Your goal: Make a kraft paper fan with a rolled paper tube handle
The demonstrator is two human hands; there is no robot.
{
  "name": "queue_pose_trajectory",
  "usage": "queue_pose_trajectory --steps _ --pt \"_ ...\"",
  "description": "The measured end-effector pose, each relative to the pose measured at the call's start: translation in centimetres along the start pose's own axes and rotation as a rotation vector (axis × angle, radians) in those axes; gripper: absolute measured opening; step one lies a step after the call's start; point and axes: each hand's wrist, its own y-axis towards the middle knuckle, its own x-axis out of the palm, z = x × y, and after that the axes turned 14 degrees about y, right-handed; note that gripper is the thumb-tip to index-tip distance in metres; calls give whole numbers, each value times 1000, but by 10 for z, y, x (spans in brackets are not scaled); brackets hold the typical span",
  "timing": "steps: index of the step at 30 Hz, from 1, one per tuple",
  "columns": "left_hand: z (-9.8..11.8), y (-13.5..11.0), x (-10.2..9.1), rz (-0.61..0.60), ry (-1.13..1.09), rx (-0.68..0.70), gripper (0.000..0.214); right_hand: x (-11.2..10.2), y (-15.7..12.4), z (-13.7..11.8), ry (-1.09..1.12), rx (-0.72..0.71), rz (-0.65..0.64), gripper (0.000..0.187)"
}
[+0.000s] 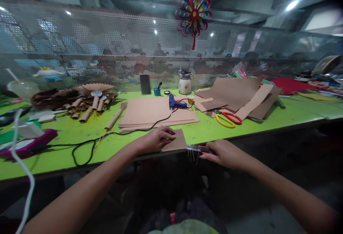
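Observation:
A small piece of brown cardboard (180,140) lies at the table's front edge. My left hand (160,137) holds it down from above, its fingers bent and pressing on the left part. In my right hand (221,152), closed round the handle, is a utility knife (198,149) in black and red. Its metal end points left and meets the right edge of the cardboard; whether it is cutting in cannot be made out. Behind my left hand is a stack of brown sheets (147,110), with a blue glue gun (175,101) resting on it.
Yellow-and-red scissors (226,119) lie to the right, before large brown paper sheets (233,91). A black cord (128,132) crosses the green table (112,155). Rolled paper tubes (87,114) are at left. A bottle (184,84) stands by the perforated screen (128,37).

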Motion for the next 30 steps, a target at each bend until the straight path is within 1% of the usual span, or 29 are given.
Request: queue_pose_trajectory --steps 5,8,12,20,26,30 --pt "1 0 -1 -6 2 0 28 -2 -5 -1 20 24 -4 52" --pt "1 0 -1 -7 5 -3 28 -2 2 -7 30 14 -19 51" --pt "-2 -1 0 -41 16 -2 29 0 11 -13 35 3 -23 52" --pt "-4 -2 2 -18 19 5 28 -2 -3 -12 72 30 -29 52" --pt "-4 -3 2 -34 15 -3 28 5 13 -19 108 2 -49 52" --pt "-4 -3 2 -32 15 -12 28 7 11 -19 137 16 -68 53"
